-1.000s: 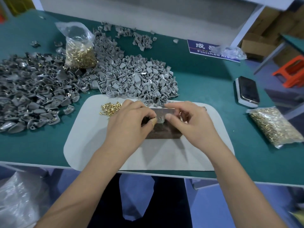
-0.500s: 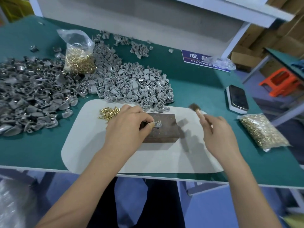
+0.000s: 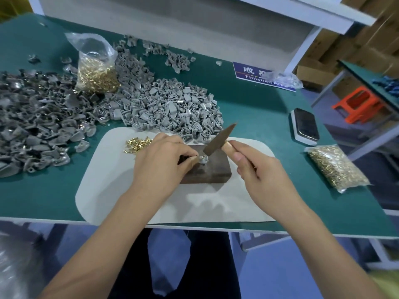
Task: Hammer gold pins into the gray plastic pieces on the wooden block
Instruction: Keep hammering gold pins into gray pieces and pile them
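A dark wooden block (image 3: 213,172) lies on a pale mat (image 3: 121,190) at the table's front. On top of the block sits one gray plastic piece (image 3: 203,159), pinched at its left side by my left hand (image 3: 160,160). My right hand (image 3: 257,171) grips the wooden handle of a small hammer (image 3: 218,140), whose dark metal head slants down onto the piece. Loose gold pins (image 3: 137,143) lie on the mat just left of my left hand. Whether a pin sits in the piece is hidden by the hammer head.
Large heaps of gray plastic pieces (image 3: 168,108) cover the green table behind and to the left. A bag of gold pins (image 3: 98,72) stands among them; another bag (image 3: 336,167) lies at the right. A phone on a scale (image 3: 305,126) and a blue sign (image 3: 259,75) sit farther back.
My right hand left the piece, picked up the hammer at the right, and swung its head down onto the gray piece. My left hand kept holding the piece on the block.
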### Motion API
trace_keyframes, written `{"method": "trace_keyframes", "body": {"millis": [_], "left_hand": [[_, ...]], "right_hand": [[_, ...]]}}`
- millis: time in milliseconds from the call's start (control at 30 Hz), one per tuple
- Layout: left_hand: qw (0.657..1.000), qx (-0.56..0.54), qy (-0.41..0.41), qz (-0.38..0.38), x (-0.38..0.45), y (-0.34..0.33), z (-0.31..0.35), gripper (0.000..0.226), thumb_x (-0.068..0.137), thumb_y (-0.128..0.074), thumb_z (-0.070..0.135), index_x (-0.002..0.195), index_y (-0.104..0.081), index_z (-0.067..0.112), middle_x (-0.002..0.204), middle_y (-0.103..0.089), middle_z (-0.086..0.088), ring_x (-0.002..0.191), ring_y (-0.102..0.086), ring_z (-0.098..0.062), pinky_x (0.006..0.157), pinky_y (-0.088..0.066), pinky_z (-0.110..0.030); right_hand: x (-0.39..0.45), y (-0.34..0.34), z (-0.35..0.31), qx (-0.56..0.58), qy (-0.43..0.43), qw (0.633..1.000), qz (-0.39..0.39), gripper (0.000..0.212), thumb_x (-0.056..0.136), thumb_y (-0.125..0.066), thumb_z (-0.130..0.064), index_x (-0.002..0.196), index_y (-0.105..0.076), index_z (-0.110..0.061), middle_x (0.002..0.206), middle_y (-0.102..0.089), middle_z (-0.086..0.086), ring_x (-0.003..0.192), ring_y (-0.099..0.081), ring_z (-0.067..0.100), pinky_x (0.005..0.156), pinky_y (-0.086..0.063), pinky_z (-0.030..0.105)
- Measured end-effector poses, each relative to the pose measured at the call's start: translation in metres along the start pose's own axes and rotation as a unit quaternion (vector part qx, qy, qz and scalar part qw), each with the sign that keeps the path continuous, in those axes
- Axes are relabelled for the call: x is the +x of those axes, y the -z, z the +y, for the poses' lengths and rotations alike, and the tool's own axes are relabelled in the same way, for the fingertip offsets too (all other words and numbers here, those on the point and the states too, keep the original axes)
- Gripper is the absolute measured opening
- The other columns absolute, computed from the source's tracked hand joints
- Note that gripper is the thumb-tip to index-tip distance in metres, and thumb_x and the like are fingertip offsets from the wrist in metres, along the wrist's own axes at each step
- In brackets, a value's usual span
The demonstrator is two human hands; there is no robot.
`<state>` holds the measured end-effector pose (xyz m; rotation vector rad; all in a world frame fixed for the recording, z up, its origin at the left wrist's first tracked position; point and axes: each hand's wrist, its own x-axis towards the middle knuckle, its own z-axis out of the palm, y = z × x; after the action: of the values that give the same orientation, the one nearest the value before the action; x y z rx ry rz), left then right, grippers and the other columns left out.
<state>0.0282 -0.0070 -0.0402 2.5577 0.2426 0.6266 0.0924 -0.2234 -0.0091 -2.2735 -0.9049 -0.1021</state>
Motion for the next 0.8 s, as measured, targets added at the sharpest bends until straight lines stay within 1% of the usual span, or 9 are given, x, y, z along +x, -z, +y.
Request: {"method": "trace_keyframes", "body": {"millis": [100,167,267,333,433,500,633,733,800], "left_hand": [[1.0,-0.003,-0.006,-0.003,0.001,0.0,-0.001,0.006,0.085,-0.076,0.045,0.09,-0.077,0.041,0.082,-0.061,0.019,0.089,-0.049,-0.012,0.06,-0.032,-0.029],[1.0,-0.004,-0.006,-0.005,0.001,-0.001,-0.001,0.006,0.085,-0.076,0.046,0.089,-0.077,0.041,0.082,-0.061,0.018,0.09,-0.05,-0.013,0.061,-0.036,-0.029],[1.0,-0.001,-0.002,-0.01,0.001,-0.001,-0.003,0.005,0.087,-0.074,0.045,0.09,-0.077,0.042,0.082,-0.059,0.019,0.091,-0.049,-0.012,0.061,-0.036,-0.03],[1.0,-0.002,0.003,-0.015,0.002,-0.001,-0.005,0.006,0.088,-0.073,0.046,0.091,-0.076,0.042,0.082,-0.057,0.02,0.091,-0.048,-0.01,0.061,-0.033,-0.03],[1.0,0.002,0.0,-0.013,0.003,0.0,-0.005,0.006,0.088,-0.073,0.047,0.09,-0.076,0.042,0.081,-0.057,0.02,0.091,-0.048,-0.01,0.059,-0.029,-0.029],[1.0,0.006,-0.002,-0.015,0.003,0.0,-0.005,0.006,0.087,-0.074,0.046,0.09,-0.077,0.042,0.081,-0.059,0.019,0.091,-0.049,-0.011,0.06,-0.031,-0.03],[0.999,-0.009,0.001,-0.03,0.006,0.001,-0.01,0.004,0.086,-0.074,0.046,0.088,-0.076,0.042,0.078,-0.054,0.024,0.094,-0.05,-0.009,0.064,-0.034,-0.03],[0.999,-0.001,-0.008,-0.034,0.008,0.002,-0.01,0.004,0.086,-0.075,0.047,0.087,-0.075,0.043,0.08,-0.055,0.023,0.094,-0.051,-0.009,0.064,-0.032,-0.03],[0.999,0.007,-0.015,-0.034,0.009,0.002,-0.01,0.004,0.086,-0.075,0.047,0.088,-0.074,0.043,0.081,-0.056,0.023,0.095,-0.052,-0.008,0.063,-0.031,-0.03]], "right_hand": [[-0.002,0.003,0.0,0.009,0.002,0.998,0.062,0.029,0.109,-0.043,-0.034,0.134,-0.057,-0.037,0.095,-0.056,-0.046,0.088,-0.058,-0.014,0.079,-0.037,0.001],[-0.003,-0.001,0.0,0.023,-0.013,0.997,0.076,0.028,0.11,-0.043,-0.032,0.132,-0.059,-0.037,0.096,-0.059,-0.041,0.087,-0.059,-0.008,0.079,-0.039,0.005],[-0.005,-0.013,0.001,0.031,-0.029,0.999,0.01,0.027,0.111,-0.042,-0.029,0.124,-0.064,-0.037,0.082,-0.059,-0.033,0.072,-0.053,0.0,0.07,-0.041,0.012],[-0.005,-0.011,0.003,0.032,-0.023,0.999,-0.015,0.025,0.111,-0.041,-0.031,0.121,-0.063,-0.039,0.074,-0.057,-0.032,0.066,-0.05,0.002,0.063,-0.036,0.008],[0.0,0.0,0.006,0.034,-0.034,0.998,0.049,0.024,0.11,-0.041,-0.036,0.122,-0.06,-0.044,0.082,-0.06,-0.024,0.072,-0.056,0.006,0.066,-0.04,0.008],[-0.001,-0.004,0.003,0.038,-0.034,0.997,0.066,0.026,0.11,-0.041,-0.035,0.126,-0.06,-0.042,0.092,-0.063,-0.025,0.08,-0.06,0.005,0.072,-0.041,0.008],[-0.007,-0.019,-0.003,0.03,-0.046,0.998,-0.006,0.026,0.109,-0.042,-0.036,0.127,-0.06,-0.045,0.099,-0.067,-0.028,0.082,-0.062,0.01,0.076,-0.051,0.028],[-0.002,-0.008,0.002,0.03,-0.047,0.997,0.043,0.027,0.109,-0.042,-0.04,0.127,-0.062,-0.041,0.084,-0.06,-0.033,0.073,-0.057,0.002,0.068,-0.045,0.018],[-0.002,-0.007,0.002,0.038,-0.043,0.995,0.083,0.027,0.11,-0.042,-0.034,0.127,-0.064,-0.035,0.086,-0.058,-0.036,0.075,-0.058,0.001,0.068,-0.041,0.01]]}}
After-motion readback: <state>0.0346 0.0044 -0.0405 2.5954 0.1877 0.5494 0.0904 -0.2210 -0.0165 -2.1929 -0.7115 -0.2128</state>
